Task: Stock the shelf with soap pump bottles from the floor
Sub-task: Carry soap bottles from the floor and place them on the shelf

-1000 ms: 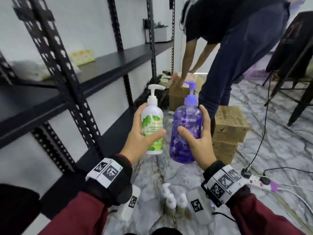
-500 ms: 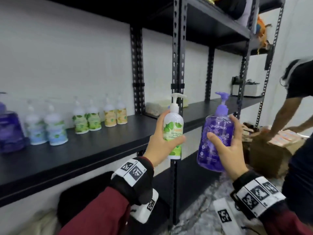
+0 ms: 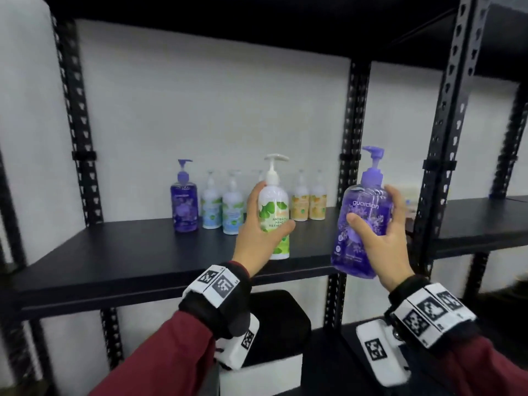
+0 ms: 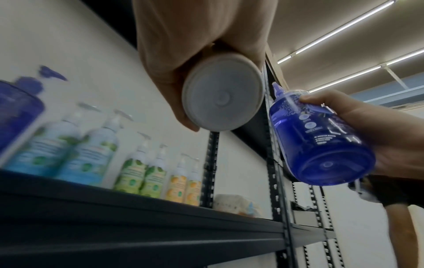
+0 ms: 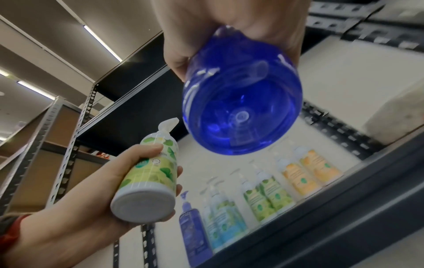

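Observation:
My left hand point(image 3: 258, 232) grips a white pump bottle with green leaves point(image 3: 273, 212), held upright just above the front of the black shelf point(image 3: 120, 258); its round white base point(image 4: 222, 92) shows from below. My right hand point(image 3: 377, 238) grips a purple "guardian" pump bottle point(image 3: 361, 218) in the air before the shelf's front edge, near the right upright; its blue base point(image 5: 241, 112) faces the wrist camera. At the back of the shelf stands a row of bottles: a purple one point(image 3: 184, 204), two blue-label ones point(image 3: 223, 210), two green ones point(image 5: 266, 192) and two orange ones point(image 3: 308, 204).
Black perforated uprights point(image 3: 445, 132) frame the shelf bay, with another shelf board point(image 3: 257, 24) overhead. A black-and-white box point(image 3: 274, 347) sits on the level below. A pale bundle point(image 4: 236, 203) lies on the shelf right of the orange bottles. Bare shelf surface lies in front of the row.
My view has swung left to face the shelf squarely. Both hands have carried their bottles up from over the floor to shelf height, the green bottle now over the shelf's front.

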Demonstrator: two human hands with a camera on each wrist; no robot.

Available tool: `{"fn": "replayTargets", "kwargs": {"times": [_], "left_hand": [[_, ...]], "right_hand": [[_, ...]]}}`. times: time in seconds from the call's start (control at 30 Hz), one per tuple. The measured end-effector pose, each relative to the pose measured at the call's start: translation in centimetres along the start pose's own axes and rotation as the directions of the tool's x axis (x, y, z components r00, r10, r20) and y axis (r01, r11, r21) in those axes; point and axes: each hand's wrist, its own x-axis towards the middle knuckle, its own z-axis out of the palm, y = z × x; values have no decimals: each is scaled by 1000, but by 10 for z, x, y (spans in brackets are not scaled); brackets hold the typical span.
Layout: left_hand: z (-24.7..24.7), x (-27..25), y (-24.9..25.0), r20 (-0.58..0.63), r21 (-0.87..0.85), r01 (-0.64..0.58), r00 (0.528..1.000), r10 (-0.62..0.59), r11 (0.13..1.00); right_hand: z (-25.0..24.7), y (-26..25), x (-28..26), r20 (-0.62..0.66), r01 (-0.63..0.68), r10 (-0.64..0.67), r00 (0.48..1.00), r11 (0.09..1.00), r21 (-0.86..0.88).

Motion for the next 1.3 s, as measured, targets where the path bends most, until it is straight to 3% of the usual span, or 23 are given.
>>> {"fn": "replayTargets", "kwargs": {"times": [0.2,0.57,0.77,0.93,1.3], "left_hand": [[-77,-7,-12,-233,186,94,971,-49,978],[-213,-9,-46,-560,336,249,829,-20,908],[-253,-3,-73,-625,387,337,780,-24,858],[-269,7,-89,-643,374,322,765,-7,870],[-277,9,-104,-589,403,294,808,0,867]], "right_hand": [[78,2,8,135,-5,-7,991,996,85],[238,-8,26,398,-32,-59,915,975,218],[322,4,45,500,-27,-73,863,982,189],[384,23,51,557,-26,-96,825,978,208],[456,49,60,716,-106,-6,698,988,112]]}}
